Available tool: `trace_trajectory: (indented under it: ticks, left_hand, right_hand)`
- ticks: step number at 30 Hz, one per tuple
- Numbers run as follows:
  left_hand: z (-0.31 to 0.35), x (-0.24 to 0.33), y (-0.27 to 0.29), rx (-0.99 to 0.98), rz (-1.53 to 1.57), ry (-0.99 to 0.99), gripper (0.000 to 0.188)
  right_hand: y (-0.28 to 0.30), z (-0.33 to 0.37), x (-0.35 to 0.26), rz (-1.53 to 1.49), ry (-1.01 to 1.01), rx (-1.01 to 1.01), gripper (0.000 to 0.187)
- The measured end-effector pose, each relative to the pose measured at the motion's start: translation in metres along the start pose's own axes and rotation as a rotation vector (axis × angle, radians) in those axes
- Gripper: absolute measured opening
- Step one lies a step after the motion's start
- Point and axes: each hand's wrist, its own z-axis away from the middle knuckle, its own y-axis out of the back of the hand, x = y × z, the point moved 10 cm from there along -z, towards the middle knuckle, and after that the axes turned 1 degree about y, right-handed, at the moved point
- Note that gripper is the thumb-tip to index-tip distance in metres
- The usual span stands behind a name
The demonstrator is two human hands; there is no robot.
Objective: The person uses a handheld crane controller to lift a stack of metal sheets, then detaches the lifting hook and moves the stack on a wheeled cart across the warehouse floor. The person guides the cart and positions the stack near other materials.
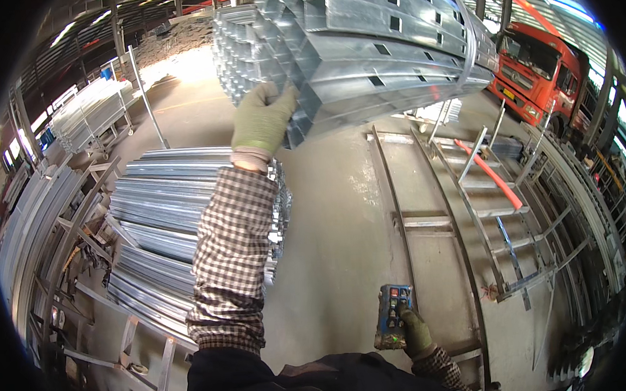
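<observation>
A large strapped bundle of galvanized steel channels with square holes hangs in front of me at the top of the view, its open ends facing left. My left hand, in a greenish work glove, reaches up and grips the near lower corner of the bundle's end, with the fingertips partly hidden by the metal. Low on the right, my right hand, also gloved, is closed around a blue handheld remote control with several buttons. Its thumb rests on the button face.
Stacked steel channels lie at left below my forearm. A low metal rail frame stands on the floor to the right, and a rack with a red bar is beyond it. A red truck is parked at far right.
</observation>
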Motion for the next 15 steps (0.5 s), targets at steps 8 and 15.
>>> trace_trajectory:
  ticks: [8,15]
  left_hand:
    - [-0.086,-0.046,-0.063,0.033,-0.084,-0.069,0.030]
    - [-0.187,-0.088,-0.129,-0.032,-0.002,-0.044,0.025]
  right_hand:
    - [0.050,-0.097,0.002,-0.119,-0.042,0.030,0.051]
    - [0.063,-0.225,-0.045,-0.066,-0.105,-0.018,0.053]
